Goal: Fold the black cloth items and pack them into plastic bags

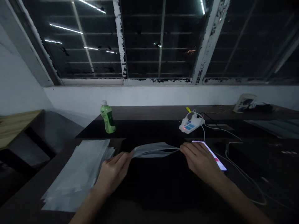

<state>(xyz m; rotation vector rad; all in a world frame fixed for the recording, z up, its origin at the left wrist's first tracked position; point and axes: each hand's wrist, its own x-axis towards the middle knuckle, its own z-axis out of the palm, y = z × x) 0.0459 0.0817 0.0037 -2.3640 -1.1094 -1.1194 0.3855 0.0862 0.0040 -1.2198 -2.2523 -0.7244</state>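
A translucent plastic bag is stretched sideways between my two hands above the dark table, with its mouth parted a little toward me. My left hand pinches one end of it, fingers closed. The other end is pinched by my right hand, which is beside a lit phone and partly covers it. To the left of my left hand lies a loose stack of similar translucent bags, its edges uneven.
A green bottle with a white cap stands at the back left of the table. A white power strip with plugs sits at the back, and a white cable runs down the right side. A patterned container is farther right.
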